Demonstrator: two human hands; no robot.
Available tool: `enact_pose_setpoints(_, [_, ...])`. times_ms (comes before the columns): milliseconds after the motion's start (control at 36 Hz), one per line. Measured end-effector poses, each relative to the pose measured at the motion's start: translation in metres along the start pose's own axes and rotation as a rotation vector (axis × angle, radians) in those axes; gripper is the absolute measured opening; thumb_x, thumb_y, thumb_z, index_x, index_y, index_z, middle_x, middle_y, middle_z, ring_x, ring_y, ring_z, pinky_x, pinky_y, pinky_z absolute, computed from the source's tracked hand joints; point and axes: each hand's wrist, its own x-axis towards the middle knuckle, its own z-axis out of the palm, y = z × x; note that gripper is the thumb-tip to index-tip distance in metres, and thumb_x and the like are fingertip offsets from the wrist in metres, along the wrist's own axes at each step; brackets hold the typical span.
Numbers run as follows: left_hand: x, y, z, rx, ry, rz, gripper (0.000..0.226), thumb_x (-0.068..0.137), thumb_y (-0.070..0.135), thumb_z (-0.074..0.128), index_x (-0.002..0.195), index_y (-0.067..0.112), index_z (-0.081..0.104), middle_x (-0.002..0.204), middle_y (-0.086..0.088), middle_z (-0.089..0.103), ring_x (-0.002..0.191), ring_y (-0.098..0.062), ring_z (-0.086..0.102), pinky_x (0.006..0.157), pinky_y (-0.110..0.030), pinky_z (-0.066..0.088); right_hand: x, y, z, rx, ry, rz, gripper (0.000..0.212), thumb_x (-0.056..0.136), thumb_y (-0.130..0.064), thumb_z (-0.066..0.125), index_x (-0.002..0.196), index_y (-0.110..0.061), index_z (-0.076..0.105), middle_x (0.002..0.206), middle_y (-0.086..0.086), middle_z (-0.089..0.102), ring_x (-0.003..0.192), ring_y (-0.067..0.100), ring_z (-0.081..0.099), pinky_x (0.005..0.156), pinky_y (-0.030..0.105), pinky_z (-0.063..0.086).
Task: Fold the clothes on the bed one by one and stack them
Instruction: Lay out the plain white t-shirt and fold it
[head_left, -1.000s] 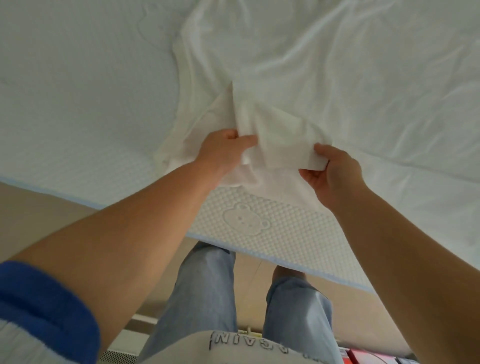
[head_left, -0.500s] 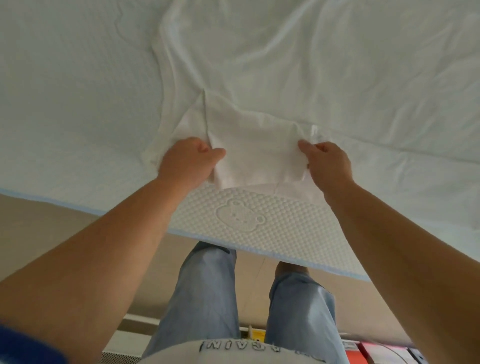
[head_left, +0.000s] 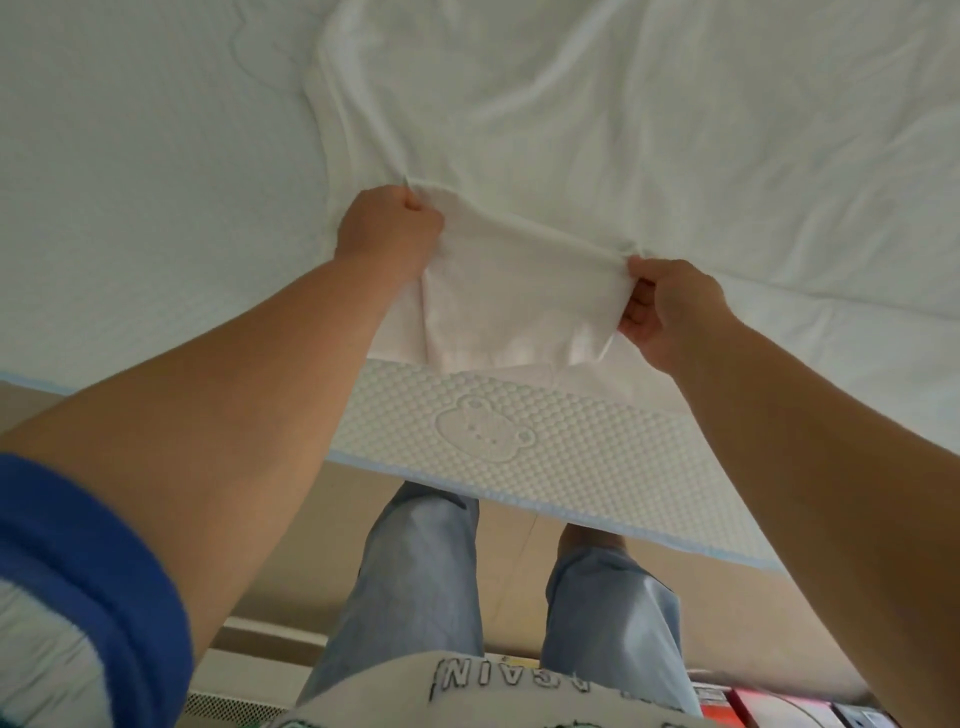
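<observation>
Both hands have spread apart since a second ago, left hand (head_left: 387, 228) and right hand (head_left: 670, 306) each pinching the white cotton garment (head_left: 519, 156) by its sleeve near the quilted white mattress (head_left: 519, 441) front edge, so fold is underway.

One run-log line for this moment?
step: folding | left hand: grips white garment | right hand: pinches it | garment on mattress
</observation>
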Motion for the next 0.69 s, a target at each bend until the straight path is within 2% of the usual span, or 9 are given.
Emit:
enact_pose_setpoints(83, [-0.002, -0.001, 0.002, -0.034, 0.007, -0.001, 0.021, 0.078, 0.030, 0.060, 0.062, 0.023, 0.049, 0.064, 0.007, 0.052, 0.067, -0.017, 0.053, 0.053, -0.026, 0.036, 0.000, 0.000, 0.000, 0.044, -0.012, -0.008, 0.010, 0.088, -0.006, 0.057, 0.097, -0.006, 0.061, 0.089, 0.008, 0.068, 0.067, 0.019, 0.067, 0.061, 0.031, 0.055])
enact_pose_setpoints(139, [-0.003, 0.000, 0.003, -0.072, 0.006, -0.011, 0.029, 0.077, 0.041, 0.065, 0.063, 0.025, 0.045, 0.067, 0.009, 0.051, 0.068, -0.015, 0.051, 0.054, -0.025, 0.034, -0.003, -0.002, 0.001, 0.074, -0.034, 0.027, 0.008, 0.088, -0.011, 0.058, 0.094, -0.008, 0.062, 0.082, 0.005, 0.063, 0.062, 0.018, 0.059, 0.058, 0.028, 0.052])
enact_pose_setpoints(194, [-0.004, 0.000, 0.005, -0.095, 0.012, -0.023, 0.032, 0.075, 0.046, 0.067, 0.066, 0.026, 0.043, 0.072, 0.010, 0.050, 0.071, -0.014, 0.050, 0.059, -0.025, 0.034, -0.007, -0.005, 0.004, 0.071, -0.070, 0.116, 0.014, 0.088, -0.024, 0.062, 0.093, -0.011, 0.063, 0.070, 0.001, 0.063, 0.055, 0.017, 0.061, 0.054, 0.025, 0.051])
enact_pose_setpoints(250, [-0.004, -0.002, 0.007, -0.097, 0.011, -0.022, 0.033, 0.075, 0.046, 0.067, 0.067, 0.027, 0.042, 0.073, 0.011, 0.049, 0.070, -0.013, 0.049, 0.057, -0.024, 0.033, -0.009, -0.010, 0.005, 0.032, -0.129, 0.230, 0.029, 0.086, -0.037, 0.064, 0.100, -0.012, 0.065, 0.076, 0.000, 0.069, 0.068, 0.018, 0.070, 0.062, 0.030, 0.056])
enact_pose_setpoints(306, [-0.005, -0.003, 0.008, -0.104, 0.018, -0.021, 0.031, 0.075, 0.043, 0.067, 0.068, 0.027, 0.042, 0.073, 0.011, 0.049, 0.071, -0.013, 0.050, 0.061, -0.025, 0.036, -0.009, -0.013, 0.005, 0.013, -0.163, 0.329, 0.038, 0.082, -0.042, 0.066, 0.106, -0.013, 0.065, 0.099, 0.001, 0.070, 0.095, 0.020, 0.069, 0.078, 0.038, 0.055])
enact_pose_setpoints(389, [-0.004, -0.006, 0.007, -0.137, 0.022, -0.021, 0.027, 0.076, 0.038, 0.068, 0.066, 0.026, 0.045, 0.071, 0.011, 0.052, 0.065, -0.010, 0.050, 0.057, -0.025, 0.038, -0.010, -0.015, 0.005, -0.035, -0.246, 0.403, 0.032, 0.082, -0.039, 0.067, 0.104, -0.017, 0.067, 0.100, -0.001, 0.071, 0.094, 0.020, 0.069, 0.081, 0.038, 0.054])
enact_pose_setpoints(500, [-0.003, -0.007, 0.006, -0.191, 0.010, -0.039, 0.026, 0.074, 0.035, 0.070, 0.065, 0.026, 0.047, 0.068, 0.010, 0.055, 0.059, -0.007, 0.050, 0.055, -0.021, 0.038, -0.007, -0.017, 0.003, -0.018, -0.328, 0.321, 0.022, 0.086, -0.030, 0.063, 0.100, -0.015, 0.069, 0.099, 0.003, 0.073, 0.090, 0.024, 0.070, 0.076, 0.042, 0.055])
enact_pose_setpoints(611, [-0.002, -0.007, 0.007, -0.205, 0.005, -0.059, 0.026, 0.071, 0.032, 0.072, 0.066, 0.026, 0.047, 0.070, 0.009, 0.056, 0.061, -0.009, 0.052, 0.059, -0.024, 0.041, -0.002, -0.016, 0.004, 0.067, -0.220, 0.182, 0.017, 0.086, -0.019, 0.065, 0.100, -0.010, 0.066, 0.098, 0.005, 0.073, 0.085, 0.022, 0.071, 0.061, 0.037, 0.057])
enact_pose_setpoints(694, [-0.001, -0.007, 0.009, -0.210, 0.010, -0.066, 0.026, 0.071, 0.030, 0.073, 0.067, 0.026, 0.048, 0.070, 0.009, 0.056, 0.064, -0.011, 0.054, 0.062, -0.025, 0.044, 0.001, -0.011, 0.002, 0.044, -0.141, 0.100, 0.019, 0.083, -0.015, 0.069, 0.101, -0.008, 0.066, 0.098, 0.005, 0.072, 0.086, 0.021, 0.070, 0.060, 0.035, 0.057])
